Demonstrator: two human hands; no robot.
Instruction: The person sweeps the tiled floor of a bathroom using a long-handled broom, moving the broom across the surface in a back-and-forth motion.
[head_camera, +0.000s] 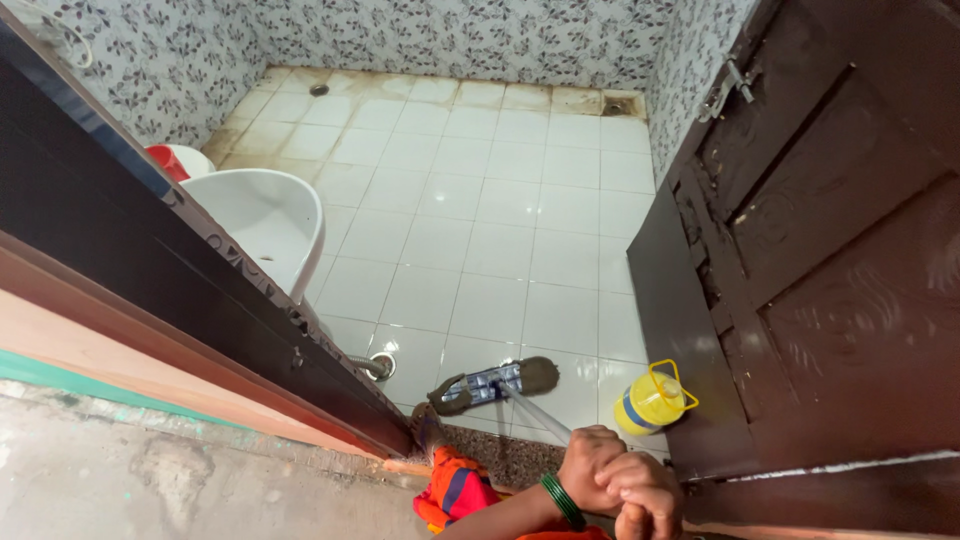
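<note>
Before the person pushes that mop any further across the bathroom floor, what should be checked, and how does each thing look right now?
1. Grip on the mop handle: both hands are bunched together at its upper end, but which is the left hand and which the right hand cannot be told for sure. Ok.
2. Mop head flat on the white tiled floor: ok.
3. Yellow bottle stands upright close to the mop head, beside the brown door: not ok, it may get knocked.
4. Tiles ahead, toward the far wall: ok.
5. White basin on the left, apart from the mop: ok.
6. Floor wet or dry: cannot tell.
</note>
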